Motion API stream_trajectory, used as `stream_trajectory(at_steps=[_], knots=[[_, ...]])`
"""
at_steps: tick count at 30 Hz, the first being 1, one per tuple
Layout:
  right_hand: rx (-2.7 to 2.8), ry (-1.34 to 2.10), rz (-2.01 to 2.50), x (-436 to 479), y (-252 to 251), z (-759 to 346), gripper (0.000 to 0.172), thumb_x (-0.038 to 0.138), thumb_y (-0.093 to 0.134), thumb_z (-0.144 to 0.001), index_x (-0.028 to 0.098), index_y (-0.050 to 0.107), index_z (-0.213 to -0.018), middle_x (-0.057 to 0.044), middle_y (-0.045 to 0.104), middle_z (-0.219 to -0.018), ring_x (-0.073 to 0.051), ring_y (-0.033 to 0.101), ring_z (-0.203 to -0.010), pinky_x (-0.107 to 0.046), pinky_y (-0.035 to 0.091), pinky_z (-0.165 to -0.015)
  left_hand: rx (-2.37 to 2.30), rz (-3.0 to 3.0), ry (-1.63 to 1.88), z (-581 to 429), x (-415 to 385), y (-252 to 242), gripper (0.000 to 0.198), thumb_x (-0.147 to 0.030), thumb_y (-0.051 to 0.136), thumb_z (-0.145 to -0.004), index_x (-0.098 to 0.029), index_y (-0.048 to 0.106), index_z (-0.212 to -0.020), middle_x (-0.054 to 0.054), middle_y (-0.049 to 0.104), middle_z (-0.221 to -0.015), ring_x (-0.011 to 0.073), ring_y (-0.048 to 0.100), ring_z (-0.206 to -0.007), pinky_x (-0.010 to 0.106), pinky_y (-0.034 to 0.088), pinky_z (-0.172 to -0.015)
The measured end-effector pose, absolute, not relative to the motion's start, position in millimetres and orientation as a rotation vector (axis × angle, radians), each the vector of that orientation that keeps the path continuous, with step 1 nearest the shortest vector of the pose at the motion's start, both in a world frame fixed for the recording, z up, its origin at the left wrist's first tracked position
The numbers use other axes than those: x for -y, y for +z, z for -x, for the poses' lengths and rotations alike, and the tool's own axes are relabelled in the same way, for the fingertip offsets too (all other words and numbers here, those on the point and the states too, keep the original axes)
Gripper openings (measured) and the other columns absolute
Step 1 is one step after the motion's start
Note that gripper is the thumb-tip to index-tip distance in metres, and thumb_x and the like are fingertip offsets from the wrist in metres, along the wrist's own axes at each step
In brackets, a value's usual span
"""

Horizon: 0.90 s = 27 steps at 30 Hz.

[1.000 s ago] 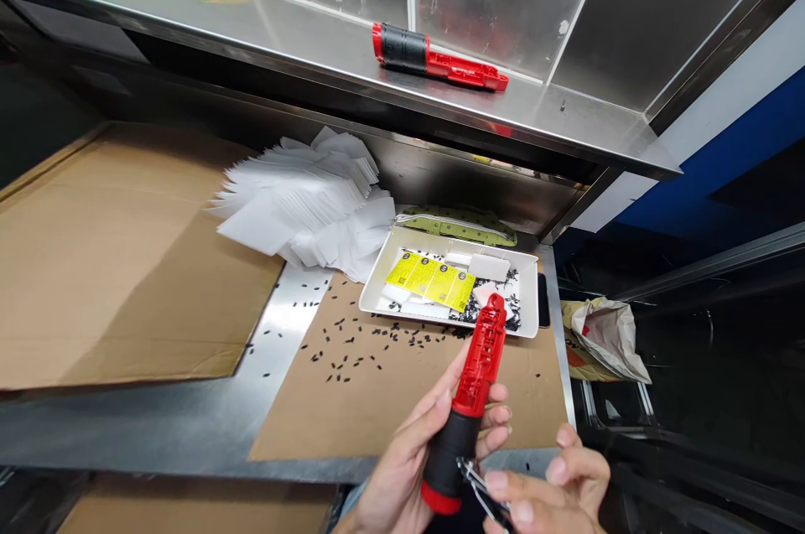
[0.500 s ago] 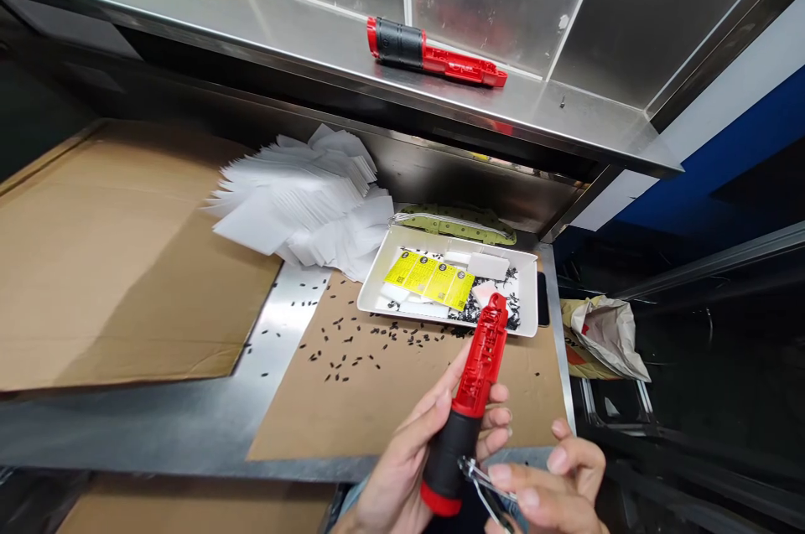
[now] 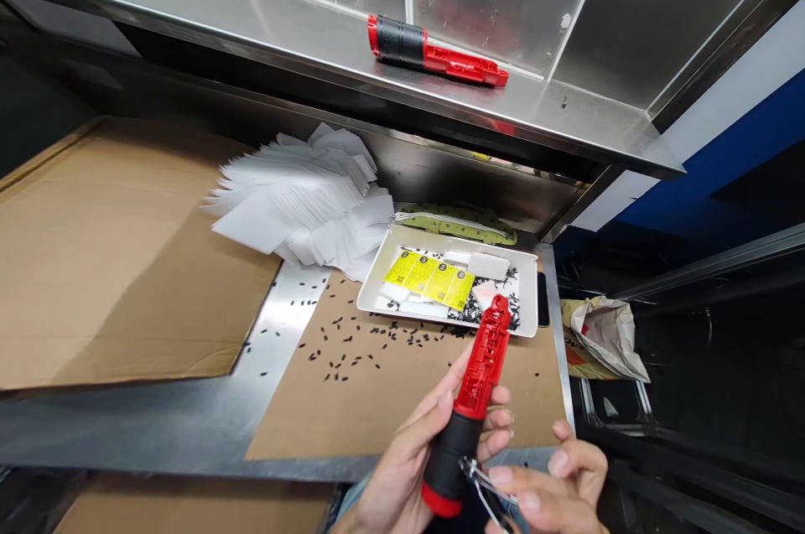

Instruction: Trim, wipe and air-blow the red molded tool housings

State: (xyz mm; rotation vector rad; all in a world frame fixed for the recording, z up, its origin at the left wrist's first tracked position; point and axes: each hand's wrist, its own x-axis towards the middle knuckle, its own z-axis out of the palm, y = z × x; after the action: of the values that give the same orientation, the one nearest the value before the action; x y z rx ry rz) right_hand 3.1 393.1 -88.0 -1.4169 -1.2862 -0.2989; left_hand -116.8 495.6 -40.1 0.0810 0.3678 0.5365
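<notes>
My left hand (image 3: 402, 454) is wrapped around the black sleeve of a red-and-black plastic housing (image 3: 469, 417), whose open red half, with moulded ribs, points up and away. Between the thumb and fingers of my right hand (image 3: 559, 479) is a thin, shiny, two-armed metal piece (image 3: 481, 484). Its near end touches the side of the black sleeve. Whether it is tweezers or a wire clip I cannot tell. Beyond the housing's tip stands a white tray (image 3: 532, 299) with small black parts, white pieces and a yellow label sheet (image 3: 428, 278).
Small black parts (image 3: 336, 366) lie scattered over the cardboard sheet (image 3: 314, 425). Left of the tray is a pile of white sheets (image 3: 302, 199), beside a large cardboard box (image 3: 126, 266). On the metal shelf (image 3: 283, 31) rests a similar housing (image 3: 433, 52). A paper bag (image 3: 604, 333) stands right.
Hardly anything differs. The housing in my left hand has shifted very slightly to the right, and my right hand keeps the metal piece at the black sleeve.
</notes>
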Motion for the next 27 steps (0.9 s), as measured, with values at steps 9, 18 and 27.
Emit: stream_trajectory(at_steps=[9, 18, 27], knots=[[1.307, -0.214, 1.499, -392.9, -74.0, -2.3, 0.016, 0.031, 0.075, -0.085, 0.030, 0.059, -0.087, 0.005, 0.075, -0.069, -0.017, 0.058, -0.068, -0.047, 0.045, -0.097, -0.388, -0.104, 0.539, 116.3, -496.2, -40.2, 0.096, -0.026, 0.063, -0.094, -0.013, -0.009, -0.156, 0.016, 0.075, -0.113, 0.0210, 0.073, -0.096, 0.032, 0.057, -0.093], [1.351, -0.378, 1.277, -400.2, -83.2, -16.7, 0.014, 0.027, 0.070, -0.088, 0.028, 0.058, -0.082, 0.009, 0.069, -0.057, -0.015, 0.055, -0.059, -0.044, 0.045, -0.100, -0.353, -0.013, 0.517, 112.3, -498.4, -37.5, 0.115, -0.026, 0.074, -0.087, -0.010, -0.019, -0.153, 0.015, 0.077, -0.105, 0.0205, 0.075, -0.087, 0.028, 0.060, -0.083], [1.303, -0.283, 1.364, -397.6, -88.8, -7.2, 0.017, 0.039, 0.072, -0.087, 0.030, 0.060, -0.096, 0.005, 0.074, -0.066, -0.021, 0.062, -0.081, -0.052, 0.043, -0.101, -0.329, 0.004, 0.521, 112.6, -497.9, -39.4, 0.115, -0.024, 0.072, -0.089, -0.013, -0.024, -0.152, 0.016, 0.076, -0.111, 0.0205, 0.075, -0.096, 0.030, 0.058, -0.092]])
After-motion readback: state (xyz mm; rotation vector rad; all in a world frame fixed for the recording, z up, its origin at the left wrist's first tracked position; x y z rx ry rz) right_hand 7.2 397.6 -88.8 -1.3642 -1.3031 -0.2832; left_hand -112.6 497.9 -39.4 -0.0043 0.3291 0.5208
